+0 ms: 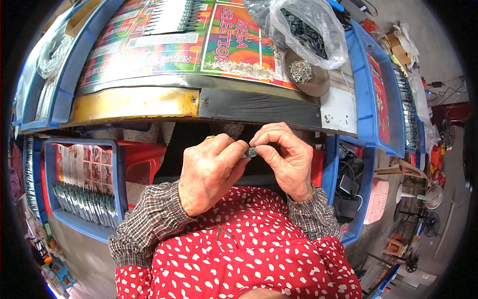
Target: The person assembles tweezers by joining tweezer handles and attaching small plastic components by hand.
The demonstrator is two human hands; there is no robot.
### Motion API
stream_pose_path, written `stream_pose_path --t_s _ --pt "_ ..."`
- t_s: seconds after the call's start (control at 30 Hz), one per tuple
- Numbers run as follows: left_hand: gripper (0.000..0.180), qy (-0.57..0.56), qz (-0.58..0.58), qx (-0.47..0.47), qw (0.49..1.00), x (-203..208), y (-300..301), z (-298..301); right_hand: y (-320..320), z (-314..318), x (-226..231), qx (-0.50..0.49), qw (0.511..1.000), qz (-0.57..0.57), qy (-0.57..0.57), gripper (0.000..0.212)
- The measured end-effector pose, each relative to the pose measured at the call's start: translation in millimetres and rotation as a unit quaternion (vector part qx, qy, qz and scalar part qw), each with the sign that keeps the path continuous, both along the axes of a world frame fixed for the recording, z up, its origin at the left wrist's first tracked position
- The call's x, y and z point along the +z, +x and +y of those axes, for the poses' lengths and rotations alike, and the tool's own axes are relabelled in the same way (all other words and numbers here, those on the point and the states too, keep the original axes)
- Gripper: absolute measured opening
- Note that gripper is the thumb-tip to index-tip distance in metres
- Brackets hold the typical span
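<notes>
In front of my lap, just below the bench edge, my left hand (pixel 211 172) and my right hand (pixel 288 162) meet at a small dark grey piece (pixel 250 153) with a lighter spot on its face. Both hands pinch it between thumb and fingers, which cover most of it, so its exact kind is not clear. Beyond them on the bench, a clear plastic bag (pixel 331 55) holds many small black pieces (pixel 302 32). It rests partly over a round brown dish (pixel 318 83), where a heap of tiny silver pins (pixel 300 72) lies.
Colourful printed sheets (pixel 169 55) cover the bench (pixel 259 107). At its far side, dark-handled thin metal tools (pixel 186 17) lie in a row on white card. Similar tools fill a blue crate (pixel 117 189) at left. Another blue crate (pixel 366 199) at right holds black items and cables.
</notes>
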State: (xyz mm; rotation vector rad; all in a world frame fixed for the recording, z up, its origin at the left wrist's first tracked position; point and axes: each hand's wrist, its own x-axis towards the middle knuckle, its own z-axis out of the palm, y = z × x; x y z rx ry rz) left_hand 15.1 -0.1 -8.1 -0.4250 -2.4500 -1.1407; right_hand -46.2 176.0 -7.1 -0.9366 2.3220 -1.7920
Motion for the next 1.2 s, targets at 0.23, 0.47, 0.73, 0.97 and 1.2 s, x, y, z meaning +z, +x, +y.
stream_pose_path --t_s 0.23,0.47,0.73,0.97,1.2 --pt "0.026 -0.011 0.000 0.005 1.000 -2.7 -0.6 1.9 2.1 -0.2 -4.8 -0.014 1.000 -0.010 -0.001 0.009" --pt "0.025 -0.032 0.013 0.008 0.999 -3.5 -1.9 2.9 7.1 -5.7 0.4 -0.061 0.979 0.185 0.063 0.015" --pt "0.027 -0.041 0.022 0.008 0.999 -7.4 -1.0 2.9 11.9 -6.8 -6.5 -0.041 0.949 0.304 0.072 0.025" --pt "0.028 -0.050 0.052 0.012 0.997 -12.6 -3.3 4.3 9.2 -2.9 -7.1 -0.046 0.939 0.326 0.099 0.023" --pt "0.029 -0.067 0.094 0.030 0.993 -13.5 -5.3 7.1 7.1 2.5 -5.5 -0.015 0.972 0.218 0.087 0.021"
